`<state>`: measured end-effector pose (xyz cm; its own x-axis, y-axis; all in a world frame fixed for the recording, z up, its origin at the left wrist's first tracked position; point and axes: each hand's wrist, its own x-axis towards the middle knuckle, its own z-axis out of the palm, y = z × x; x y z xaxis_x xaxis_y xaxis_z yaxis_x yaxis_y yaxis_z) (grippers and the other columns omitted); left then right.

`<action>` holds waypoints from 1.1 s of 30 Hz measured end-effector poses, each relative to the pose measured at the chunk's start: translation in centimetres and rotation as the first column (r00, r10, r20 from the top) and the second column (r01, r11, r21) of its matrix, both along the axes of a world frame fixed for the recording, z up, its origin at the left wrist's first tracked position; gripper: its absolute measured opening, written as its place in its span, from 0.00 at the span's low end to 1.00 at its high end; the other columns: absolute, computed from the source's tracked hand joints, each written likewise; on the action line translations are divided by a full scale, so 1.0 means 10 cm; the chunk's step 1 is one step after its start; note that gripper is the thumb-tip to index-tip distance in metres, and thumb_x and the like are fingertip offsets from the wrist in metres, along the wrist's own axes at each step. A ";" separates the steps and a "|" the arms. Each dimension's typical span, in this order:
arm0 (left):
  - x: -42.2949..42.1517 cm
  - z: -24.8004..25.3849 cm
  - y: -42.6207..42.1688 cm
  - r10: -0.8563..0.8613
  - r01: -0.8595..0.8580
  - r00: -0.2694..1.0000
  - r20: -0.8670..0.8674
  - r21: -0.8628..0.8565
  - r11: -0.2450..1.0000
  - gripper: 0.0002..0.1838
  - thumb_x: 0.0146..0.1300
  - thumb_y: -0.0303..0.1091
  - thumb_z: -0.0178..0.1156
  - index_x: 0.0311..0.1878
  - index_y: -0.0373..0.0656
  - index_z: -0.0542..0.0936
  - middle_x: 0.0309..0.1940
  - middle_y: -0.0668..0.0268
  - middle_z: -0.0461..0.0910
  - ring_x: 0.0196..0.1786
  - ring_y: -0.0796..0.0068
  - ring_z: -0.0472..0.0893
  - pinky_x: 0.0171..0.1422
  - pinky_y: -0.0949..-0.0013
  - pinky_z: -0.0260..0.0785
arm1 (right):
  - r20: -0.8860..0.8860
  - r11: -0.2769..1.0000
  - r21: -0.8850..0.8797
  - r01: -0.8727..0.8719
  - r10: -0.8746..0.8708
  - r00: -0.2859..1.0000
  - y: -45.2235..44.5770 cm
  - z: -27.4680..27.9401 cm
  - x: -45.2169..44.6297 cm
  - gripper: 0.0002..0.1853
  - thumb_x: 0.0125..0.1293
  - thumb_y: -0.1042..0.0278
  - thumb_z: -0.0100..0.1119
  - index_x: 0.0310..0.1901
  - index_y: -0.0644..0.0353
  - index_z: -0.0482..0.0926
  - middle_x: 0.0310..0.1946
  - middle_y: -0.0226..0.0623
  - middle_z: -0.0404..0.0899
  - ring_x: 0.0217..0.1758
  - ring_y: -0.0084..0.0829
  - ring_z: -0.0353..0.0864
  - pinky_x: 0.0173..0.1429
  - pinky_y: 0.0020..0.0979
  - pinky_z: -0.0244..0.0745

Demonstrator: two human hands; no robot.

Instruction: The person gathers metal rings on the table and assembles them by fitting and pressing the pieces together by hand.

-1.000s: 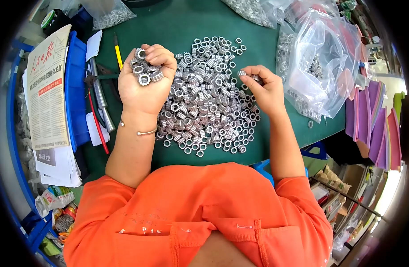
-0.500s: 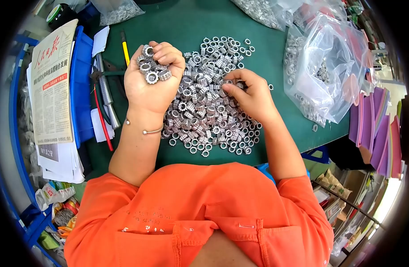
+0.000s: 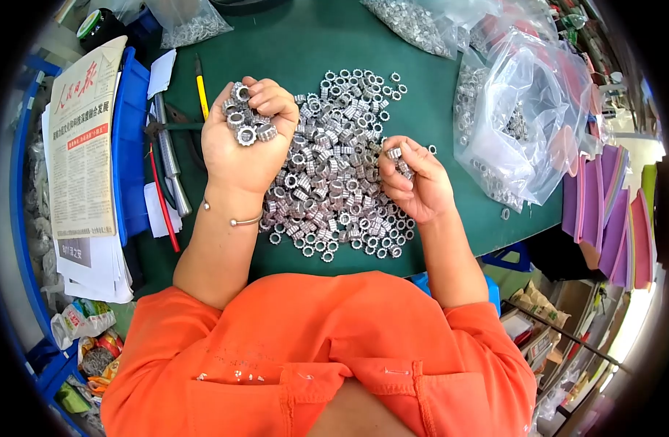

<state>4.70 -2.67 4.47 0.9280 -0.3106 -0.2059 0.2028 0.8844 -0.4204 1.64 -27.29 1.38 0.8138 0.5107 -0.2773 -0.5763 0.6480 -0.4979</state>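
Several toothed metal rings (image 3: 246, 118) rest in my left hand (image 3: 240, 153), palm up, with its fingers curled round them. My right hand (image 3: 422, 182) is at the right side of the pile, its palm turned up and fingers curled round a few metal rings (image 3: 400, 162). Between and below the hands spreads a large pile of the same silvery rings (image 3: 327, 175) on the green table (image 3: 305, 44). How many rings each hand holds is partly hidden by the fingers.
A clear plastic bag (image 3: 527, 124) with rings stands at the right, and another bag (image 3: 414, 25) lies at the back. On the left are a newspaper (image 3: 87, 146) on a blue bin (image 3: 133, 146), a yellow-handled tool (image 3: 202, 91) and a red-handled tool (image 3: 163, 200).
My right hand has moved over the pile, then back slightly to the right and down, and has turned its palm up, showing rings in its fingers. My left hand keeps its hold on its rings.
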 end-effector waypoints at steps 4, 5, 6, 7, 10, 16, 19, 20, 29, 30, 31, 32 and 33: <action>0.00 0.01 0.00 -0.011 0.012 1.000 0.019 -0.020 1.000 0.06 0.62 0.30 0.49 0.34 0.38 0.68 0.28 0.65 0.63 0.30 0.74 0.65 0.36 0.71 0.61 | -0.008 0.998 -0.055 0.009 -0.010 1.000 -0.04 0.01 -0.06 0.11 0.69 0.63 0.47 0.39 0.63 0.72 0.27 0.40 0.72 0.20 0.20 0.62 0.18 0.17 0.54; 0.00 0.00 0.00 -0.013 0.014 1.000 0.029 -0.018 1.000 0.06 0.62 0.31 0.49 0.34 0.38 0.68 0.28 0.65 0.63 0.30 0.73 0.65 0.37 0.71 0.60 | 0.033 1.000 0.011 0.010 -0.010 0.999 -0.06 -0.04 -0.07 0.11 0.68 0.62 0.47 0.36 0.63 0.72 0.27 0.40 0.72 0.20 0.21 0.62 0.17 0.17 0.53; 0.00 0.01 0.00 -0.018 0.019 0.999 0.030 -0.017 1.000 0.06 0.62 0.31 0.49 0.34 0.38 0.68 0.28 0.64 0.63 0.30 0.73 0.65 0.37 0.71 0.60 | 0.073 0.997 0.078 0.005 -0.011 0.997 -0.05 -0.05 -0.08 0.12 0.68 0.62 0.47 0.34 0.62 0.72 0.27 0.40 0.72 0.21 0.22 0.62 0.16 0.17 0.52; -0.01 0.01 0.00 -0.016 0.017 0.999 0.036 -0.019 1.000 0.06 0.62 0.31 0.49 0.34 0.38 0.68 0.28 0.64 0.63 0.30 0.73 0.65 0.37 0.71 0.60 | 0.055 0.997 -0.018 0.074 -0.073 0.996 -0.04 0.00 -0.09 0.14 0.67 0.59 0.45 0.29 0.61 0.71 0.25 0.39 0.70 0.22 0.23 0.64 0.16 0.17 0.52; -0.02 0.02 -0.01 -0.016 0.016 0.999 0.046 -0.011 1.000 0.06 0.62 0.31 0.49 0.34 0.38 0.68 0.28 0.64 0.64 0.30 0.72 0.65 0.37 0.71 0.61 | 0.250 0.747 -0.640 0.178 -0.016 0.968 0.10 0.14 -0.08 0.08 0.60 0.67 0.60 0.32 0.64 0.79 0.22 0.33 0.74 0.25 0.19 0.69 0.18 0.17 0.54; -0.04 0.04 -0.03 -0.044 0.044 0.998 0.045 -0.021 0.999 0.06 0.62 0.31 0.49 0.34 0.38 0.69 0.28 0.64 0.64 0.30 0.72 0.66 0.37 0.71 0.61 | 0.494 0.096 -0.852 0.515 0.472 0.730 0.40 0.21 -0.03 0.09 0.51 0.69 0.68 0.30 0.64 0.81 0.24 0.42 0.77 0.27 0.37 0.76 0.34 0.31 0.71; -0.04 0.05 -0.03 -0.042 0.043 0.998 0.048 -0.025 0.999 0.07 0.62 0.31 0.49 0.33 0.38 0.69 0.27 0.64 0.64 0.30 0.73 0.66 0.37 0.71 0.61 | 0.592 0.225 -0.798 0.559 0.468 0.656 0.26 0.08 -0.01 0.06 0.54 0.71 0.67 0.32 0.63 0.81 0.22 0.36 0.76 0.24 0.29 0.73 0.29 0.27 0.68; -0.04 0.04 -0.03 -0.041 0.042 0.998 0.047 -0.027 0.999 0.07 0.62 0.31 0.49 0.33 0.38 0.69 0.27 0.64 0.64 0.30 0.73 0.66 0.37 0.71 0.61 | 0.591 0.224 -0.799 0.558 0.470 0.656 0.24 0.09 -0.03 0.06 0.54 0.71 0.67 0.32 0.63 0.81 0.22 0.36 0.76 0.24 0.29 0.73 0.29 0.27 0.68; -0.03 0.01 -0.03 -0.039 0.039 0.998 0.044 0.009 0.999 0.07 0.62 0.32 0.48 0.33 0.37 0.69 0.27 0.64 0.64 0.30 0.72 0.66 0.36 0.71 0.61 | -0.020 0.987 -0.150 0.060 -0.063 0.998 0.10 0.12 -0.14 0.09 0.69 0.68 0.48 0.45 0.64 0.73 0.34 0.42 0.74 0.20 0.15 0.61 0.18 0.13 0.54; -0.03 0.00 -0.03 -0.039 0.038 0.998 0.044 0.009 0.999 0.07 0.62 0.32 0.48 0.33 0.37 0.69 0.27 0.64 0.64 0.30 0.72 0.66 0.36 0.71 0.61 | -0.038 0.998 -0.065 0.015 -0.018 0.999 0.08 0.10 -0.14 0.09 0.69 0.68 0.49 0.45 0.64 0.73 0.34 0.42 0.75 0.20 0.15 0.61 0.18 0.13 0.54; -0.04 0.00 -0.02 -0.033 0.032 0.999 0.037 0.015 0.999 0.07 0.62 0.32 0.48 0.33 0.37 0.69 0.27 0.64 0.64 0.30 0.72 0.66 0.36 0.71 0.61 | -0.046 1.000 -0.030 0.005 -0.006 0.999 0.08 0.09 -0.15 0.09 0.70 0.66 0.48 0.43 0.63 0.72 0.34 0.42 0.75 0.20 0.15 0.61 0.17 0.13 0.55; -0.05 0.00 -0.01 -0.027 0.026 0.999 0.030 0.023 0.999 0.07 0.62 0.32 0.49 0.33 0.37 0.69 0.27 0.64 0.64 0.30 0.72 0.66 0.37 0.71 0.61 | -0.045 1.000 -0.029 0.005 -0.006 0.999 0.07 0.08 -0.15 0.09 0.70 0.66 0.48 0.43 0.63 0.72 0.34 0.42 0.75 0.20 0.15 0.61 0.17 0.13 0.55; -0.09 -0.01 -0.01 -0.023 0.021 0.999 0.036 0.044 0.999 0.08 0.63 0.32 0.49 0.33 0.37 0.70 0.28 0.64 0.64 0.30 0.73 0.66 0.37 0.71 0.61 | -0.066 1.000 0.010 -0.001 0.002 0.998 0.06 0.08 -0.16 0.08 0.70 0.66 0.48 0.42 0.63 0.72 0.33 0.42 0.75 0.19 0.15 0.61 0.17 0.13 0.55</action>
